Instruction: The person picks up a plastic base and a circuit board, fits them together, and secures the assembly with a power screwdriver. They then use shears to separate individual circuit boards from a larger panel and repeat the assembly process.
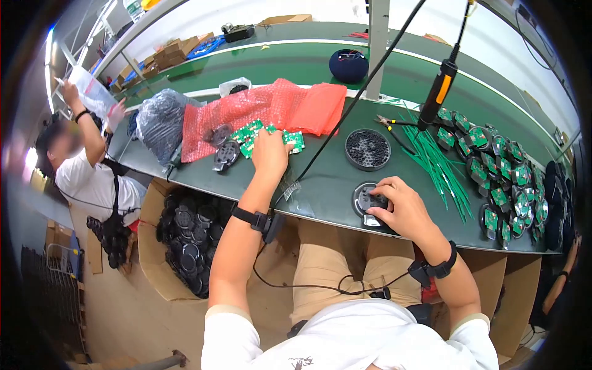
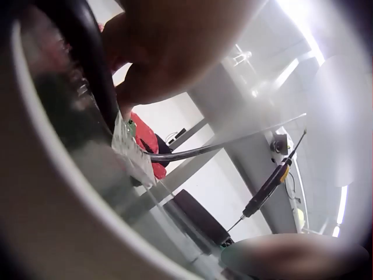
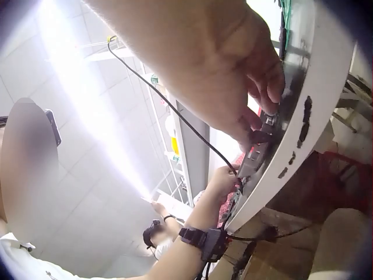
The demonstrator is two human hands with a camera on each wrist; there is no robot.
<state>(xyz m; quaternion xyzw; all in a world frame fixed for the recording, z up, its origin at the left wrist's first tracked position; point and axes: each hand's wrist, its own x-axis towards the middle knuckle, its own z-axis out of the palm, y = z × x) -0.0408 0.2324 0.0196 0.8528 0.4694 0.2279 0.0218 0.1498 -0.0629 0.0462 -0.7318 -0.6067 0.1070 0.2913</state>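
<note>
My left hand (image 1: 270,153) reaches into a cluster of small green circuit boards (image 1: 248,131), its fingertips down among them; whether it pinches one I cannot tell. Near the table's front edge, my right hand (image 1: 402,206) holds a round black plastic housing (image 1: 364,198) against the tabletop, thumb and fingers on its right side. In the right wrist view that hand (image 3: 256,76) bends down over the dark part at the edge. More black housings (image 1: 227,155) lie just left of the boards.
A round dish of small black parts (image 1: 367,150), green cable ties (image 1: 435,163) and cutters (image 1: 387,121) lie ahead. An electric screwdriver (image 1: 439,92) hangs above. Housings with boards (image 1: 505,172) crowd the right. Red bubble wrap (image 1: 246,111) lies behind; a box of housings (image 1: 154,259) stands below left.
</note>
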